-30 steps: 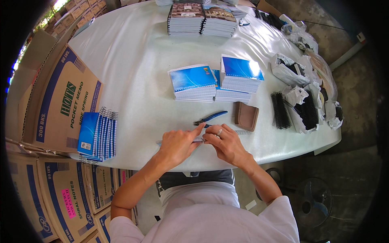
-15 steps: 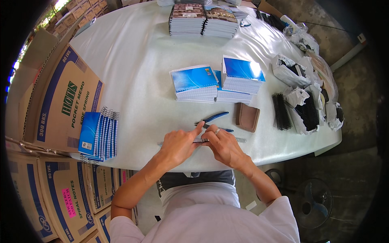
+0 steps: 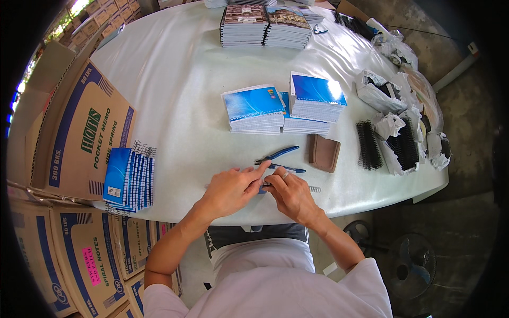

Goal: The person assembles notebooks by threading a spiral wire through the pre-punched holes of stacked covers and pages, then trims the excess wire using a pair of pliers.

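Between my hands, near the table's front edge, is a small blue notebook [image 3: 262, 190], seen almost edge-on and mostly covered by my fingers. A thin wire coil [image 3: 315, 189] runs along it and sticks out past my right hand. My left hand [image 3: 232, 190] is closed over the notebook's left part, its index finger reaching forward. With fingers pinched at the coil, my right hand [image 3: 292, 195] wears a ring. Just beyond my fingertips lie blue-handled pliers [image 3: 281, 153], jaws to the left and handles spread.
Stacks of blue-covered pads [image 3: 254, 106] and a brown leather case [image 3: 324, 153] lie farther off. Coil-bound notebooks [image 3: 130, 177] sit at left beside a large carton [image 3: 87, 135]. Black coils [image 3: 368, 146] and plastic bags line the right side. Thick bound books [image 3: 244, 26] stand at the back.
My left hand has tilted slightly, and a little of the notebook's blue now shows between my hands. The right hand has shifted slightly left and down. The pliers stay put.
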Tool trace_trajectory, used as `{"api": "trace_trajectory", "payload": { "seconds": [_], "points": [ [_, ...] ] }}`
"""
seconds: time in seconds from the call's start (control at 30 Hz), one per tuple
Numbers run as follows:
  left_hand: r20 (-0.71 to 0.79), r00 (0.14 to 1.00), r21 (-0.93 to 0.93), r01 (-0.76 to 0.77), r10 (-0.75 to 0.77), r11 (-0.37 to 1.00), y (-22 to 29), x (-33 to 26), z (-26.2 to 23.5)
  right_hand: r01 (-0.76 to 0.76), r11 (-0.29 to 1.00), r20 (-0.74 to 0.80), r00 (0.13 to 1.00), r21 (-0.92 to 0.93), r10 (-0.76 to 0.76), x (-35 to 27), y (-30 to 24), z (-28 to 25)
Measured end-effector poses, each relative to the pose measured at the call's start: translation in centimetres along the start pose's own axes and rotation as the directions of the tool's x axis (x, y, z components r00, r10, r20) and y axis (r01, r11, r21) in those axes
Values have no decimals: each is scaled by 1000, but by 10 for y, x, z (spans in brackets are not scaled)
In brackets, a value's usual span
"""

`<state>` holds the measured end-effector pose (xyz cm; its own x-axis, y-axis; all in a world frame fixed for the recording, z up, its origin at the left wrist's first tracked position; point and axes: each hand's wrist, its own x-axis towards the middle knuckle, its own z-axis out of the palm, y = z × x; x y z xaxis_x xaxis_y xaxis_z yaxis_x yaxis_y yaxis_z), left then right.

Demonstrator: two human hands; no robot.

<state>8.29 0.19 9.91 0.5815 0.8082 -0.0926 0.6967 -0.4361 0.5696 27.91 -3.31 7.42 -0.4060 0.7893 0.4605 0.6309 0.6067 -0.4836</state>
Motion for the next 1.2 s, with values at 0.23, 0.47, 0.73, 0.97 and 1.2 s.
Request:
{"api": "trace_trajectory", "payload": {
  "seconds": [0.23, 0.47, 0.73, 0.97, 1.2],
  "points": [
    [-88, 988, 51, -127, 131, 991, -6, -12, 4, -108, 963, 231, 972, 247, 50, 4, 3, -31],
    [100, 955, 248, -295, 278, 923, -7, -11, 7, -176, 922, 356, 884, -345, 302, -8, 108, -102],
    [-255, 934, 382, -141, 251, 913, -16, -19, 11, -339, 785, 623, 778, 518, -76, 46, 48, -63],
    [-338, 923, 275, -90, 184, 957, -11, -20, 9, -346, 781, 635, 768, 520, -83, 58, 49, -44],
    [-344, 923, 296, -67, 172, 953, -14, -20, 8, -357, 794, 642, 765, 492, -54, 64, 57, -31]
  ]
}}
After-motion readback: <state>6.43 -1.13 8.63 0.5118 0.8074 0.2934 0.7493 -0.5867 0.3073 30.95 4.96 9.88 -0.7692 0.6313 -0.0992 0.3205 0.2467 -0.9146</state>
